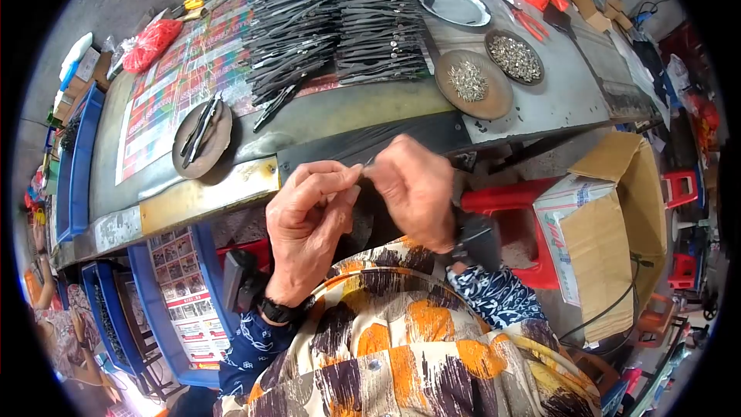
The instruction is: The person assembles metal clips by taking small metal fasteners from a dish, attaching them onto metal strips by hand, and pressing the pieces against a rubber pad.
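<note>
My left hand is closed, its thumb and forefinger pinched together in front of my lap. Close against it, my right hand is also closed in a pinch and slightly blurred. A tiny thing sits between the two sets of fingertips, too small to name. Beyond my hands, rows of thin dark strips with small shiny spots cover the table. A round brown plate at the left holds a few similar strips. To the right, a brown dish carries small shiny metal pieces.
Behind that dish stand a darker bowl of metal pieces, an oval silver tray and red-handled pliers. A cardboard box and red stool are below right. Blue crates line the left, where another person sits.
</note>
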The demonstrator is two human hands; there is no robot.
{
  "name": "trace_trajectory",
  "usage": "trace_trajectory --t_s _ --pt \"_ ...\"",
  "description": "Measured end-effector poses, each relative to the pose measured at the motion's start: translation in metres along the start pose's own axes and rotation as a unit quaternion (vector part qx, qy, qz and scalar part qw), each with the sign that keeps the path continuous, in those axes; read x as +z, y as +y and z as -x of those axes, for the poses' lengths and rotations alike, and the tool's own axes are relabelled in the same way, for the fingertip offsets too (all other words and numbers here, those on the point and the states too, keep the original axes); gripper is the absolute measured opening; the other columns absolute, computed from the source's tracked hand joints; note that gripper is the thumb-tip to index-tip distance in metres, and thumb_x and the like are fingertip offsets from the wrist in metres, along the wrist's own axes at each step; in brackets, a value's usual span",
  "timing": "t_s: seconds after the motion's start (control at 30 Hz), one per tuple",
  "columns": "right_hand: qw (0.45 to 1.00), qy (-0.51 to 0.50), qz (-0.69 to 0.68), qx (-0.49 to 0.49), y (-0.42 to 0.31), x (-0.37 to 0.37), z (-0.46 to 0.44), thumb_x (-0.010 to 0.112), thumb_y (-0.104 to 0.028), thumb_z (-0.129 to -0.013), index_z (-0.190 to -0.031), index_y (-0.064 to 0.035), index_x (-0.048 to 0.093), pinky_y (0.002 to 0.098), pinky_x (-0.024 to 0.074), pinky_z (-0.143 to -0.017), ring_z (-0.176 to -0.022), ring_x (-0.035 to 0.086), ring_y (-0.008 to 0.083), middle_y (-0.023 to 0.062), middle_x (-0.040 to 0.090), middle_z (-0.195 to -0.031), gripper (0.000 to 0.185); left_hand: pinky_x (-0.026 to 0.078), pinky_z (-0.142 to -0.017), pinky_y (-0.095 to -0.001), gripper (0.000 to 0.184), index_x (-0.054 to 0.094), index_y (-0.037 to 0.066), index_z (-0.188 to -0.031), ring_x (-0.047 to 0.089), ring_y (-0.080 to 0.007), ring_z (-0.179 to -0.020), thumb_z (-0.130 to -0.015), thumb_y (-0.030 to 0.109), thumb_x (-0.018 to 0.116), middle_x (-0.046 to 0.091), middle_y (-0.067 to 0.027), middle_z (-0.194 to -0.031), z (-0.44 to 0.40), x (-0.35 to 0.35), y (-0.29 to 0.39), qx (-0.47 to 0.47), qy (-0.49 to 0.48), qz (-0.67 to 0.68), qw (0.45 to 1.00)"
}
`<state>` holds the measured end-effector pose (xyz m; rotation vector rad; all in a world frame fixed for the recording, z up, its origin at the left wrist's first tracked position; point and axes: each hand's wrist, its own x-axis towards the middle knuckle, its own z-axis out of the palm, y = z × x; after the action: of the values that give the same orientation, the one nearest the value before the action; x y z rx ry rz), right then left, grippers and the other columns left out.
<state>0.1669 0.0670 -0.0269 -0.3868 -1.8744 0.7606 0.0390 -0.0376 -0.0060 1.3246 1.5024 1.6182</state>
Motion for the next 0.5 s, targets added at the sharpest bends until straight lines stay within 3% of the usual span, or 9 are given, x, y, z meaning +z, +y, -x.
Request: trace_trajectory --t_s 0.13,0.2,0.27,0.5 --pt "0.993 0.068 0.052 0.080 0.014 -0.024 -0.006 0.069 -0.012 -0.090 -0.080 0.0007 0.058 0.0295 0.0416 -0.052 -0.056 0.052 0.0179 0.0080 0.054 -0.067 0.020 0.045 -0.058 -0.0237 0.023 0.070 0.002 -0.101 0.058 -0.0121 -0.066 -0.083 -0.011 0.064 0.063 -0.0068 -0.082 -0.010 -0.024 0.000 0.138 -0.009 -0.289 0.947" --pt "0.993 0.076 0.016 0.091 0.024 -0.029 -0.004 0.069 -0.012 -0.091 -0.079 0.0005 0.057 0.0266 0.0399 -0.052 -0.056 0.048 0.0123 0.0058 0.054 -0.066 0.021 0.046 -0.060 -0.0293 0.024 0.070 0.003 -0.100 0.059 -0.0216 -0.068 -0.080 -0.009 0.066 0.062 -0.0097 -0.081 -0.015 -0.038 -0.002 0.156 -0.028 -0.376 0.913" --pt "0.993 0.063 0.007 0.098 0.026 -0.031 -0.005 0.070 -0.012 -0.090 -0.078 0.0001 0.057 0.0266 0.0397 -0.051 -0.056 0.049 0.0127 0.0055 0.054 -0.066 0.021 0.047 -0.063 -0.0364 0.034 0.070 0.006 -0.101 0.059 -0.0264 -0.071 -0.071 -0.010 0.066 0.060 -0.0090 -0.081 -0.018 -0.049 -0.008 0.199 -0.045 -0.425 0.882" --pt "0.997 0.046 0.022 0.063 0.032 -0.028 -0.006 0.072 -0.009 -0.086 -0.077 -0.0008 0.056 0.0277 0.0402 -0.049 -0.053 0.050 0.0161 0.0056 0.053 -0.067 0.020 0.049 -0.074 -0.0392 0.037 0.062 0.002 -0.109 0.056 -0.0300 -0.079 -0.073 -0.003 0.061 0.052 -0.0119 -0.084 -0.041 -0.025 -0.016 0.220 -0.136 -0.480 0.838"
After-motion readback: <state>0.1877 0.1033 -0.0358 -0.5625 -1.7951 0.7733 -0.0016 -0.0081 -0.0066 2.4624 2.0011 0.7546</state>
